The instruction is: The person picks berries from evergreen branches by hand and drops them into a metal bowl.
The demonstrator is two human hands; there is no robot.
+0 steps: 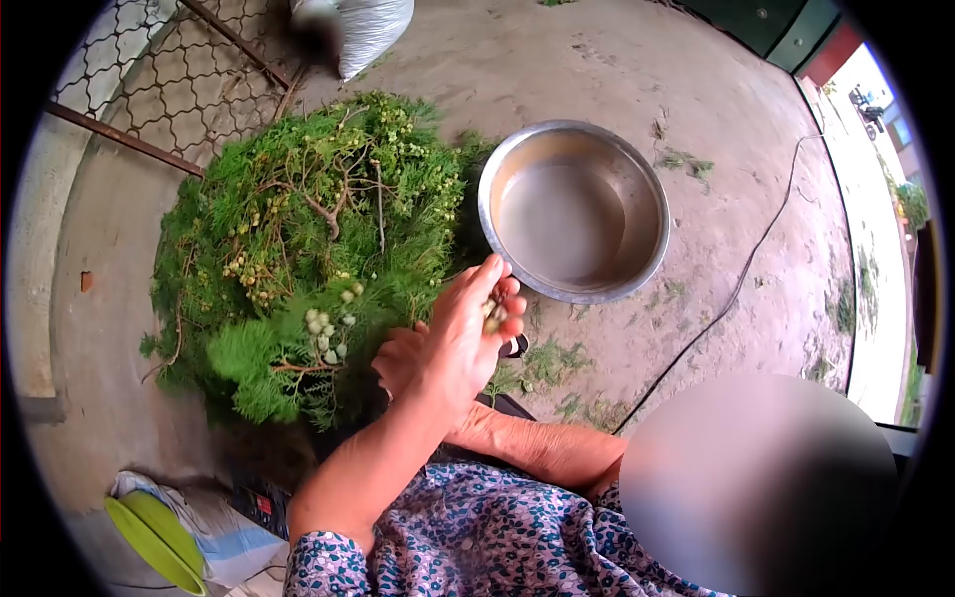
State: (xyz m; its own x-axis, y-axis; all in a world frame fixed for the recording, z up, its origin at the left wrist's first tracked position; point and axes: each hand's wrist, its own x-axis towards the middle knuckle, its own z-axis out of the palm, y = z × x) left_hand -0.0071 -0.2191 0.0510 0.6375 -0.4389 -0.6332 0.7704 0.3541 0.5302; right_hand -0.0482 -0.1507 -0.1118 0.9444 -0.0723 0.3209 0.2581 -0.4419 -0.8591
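Note:
My left hand (476, 313) is closed around several small greenish and brownish seed cones (494, 308), its fingertips beside the near rim of a round metal basin (652, 261). Crossing beneath my left forearm, my right hand (400, 360) is partly hidden. Its fingers are around the stem end of a green conifer sprig (249, 360), which bears a cluster of pale green cones (326, 333). Behind the sprig lies a large heap of leafy conifer branches (328, 199), dotted with yellowish-green cones.
A metal lattice (179, 80) and a white sack (376, 35) are at the back left. A lime-green basin (154, 542) lies low on the left. A black cable (741, 279) crosses the concrete floor (736, 129), among scattered green bits. A blurred patch covers the lower right.

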